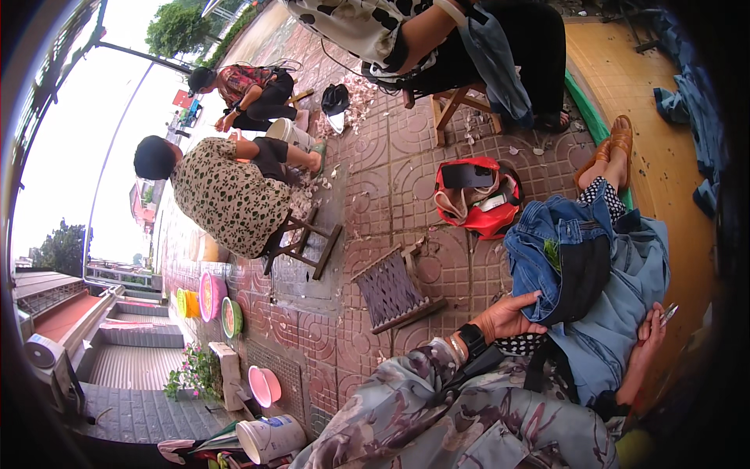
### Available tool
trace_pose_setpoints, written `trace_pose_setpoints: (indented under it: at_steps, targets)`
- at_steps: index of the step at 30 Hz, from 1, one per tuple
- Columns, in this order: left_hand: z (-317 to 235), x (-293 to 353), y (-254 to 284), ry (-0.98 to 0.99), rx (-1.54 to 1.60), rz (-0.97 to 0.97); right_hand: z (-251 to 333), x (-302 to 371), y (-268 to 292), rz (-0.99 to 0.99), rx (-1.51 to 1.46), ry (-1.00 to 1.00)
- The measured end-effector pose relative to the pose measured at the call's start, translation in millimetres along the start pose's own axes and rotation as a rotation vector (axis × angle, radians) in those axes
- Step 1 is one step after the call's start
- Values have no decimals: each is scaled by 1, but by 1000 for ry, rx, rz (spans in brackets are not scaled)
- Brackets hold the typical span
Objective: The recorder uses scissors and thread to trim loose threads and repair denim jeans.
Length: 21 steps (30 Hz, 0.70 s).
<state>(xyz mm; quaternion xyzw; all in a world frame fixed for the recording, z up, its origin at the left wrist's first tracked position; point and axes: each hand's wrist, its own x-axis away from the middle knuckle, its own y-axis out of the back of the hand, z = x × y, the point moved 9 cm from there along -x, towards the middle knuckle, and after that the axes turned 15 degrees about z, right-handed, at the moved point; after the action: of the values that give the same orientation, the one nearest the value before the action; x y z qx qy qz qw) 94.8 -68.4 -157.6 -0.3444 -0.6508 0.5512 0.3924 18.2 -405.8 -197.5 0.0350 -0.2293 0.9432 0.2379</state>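
Note:
Blue denim jeans point(539, 234) lie bunched across my lap, with a black band of cloth point(586, 281) and a small green bit showing on them. My left hand point(512, 316), with a dark watch on its wrist, is closed on the near edge of the denim, thumb on top. Paler blue denim point(598, 352) drapes over my legs under the jeans. At the right, my right hand point(647, 338) rests beside this cloth, fingers curled around a small shiny metal tool point(669, 314), which looks like thread snips. Its lower part is hidden in the fingers.
A red bag point(480, 223) holding a dark phone point(467, 176) stands on the tiles, near a low folding stool point(394, 289). Other people sit on stools further off, one point(226, 191) beside a white bucket. Basins point(211, 295) stand left; more denim point(691, 117) lies far right.

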Motion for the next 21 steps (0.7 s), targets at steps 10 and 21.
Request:
trace_pose_setpoints:
  at_steps: [10,21]
  targets:
    - [3,1,6,3,6,-5,-1,3,2,-2,6,-2]
    - [1,0,6,-8,10,-7,2,1,-3,-9,19,-7]
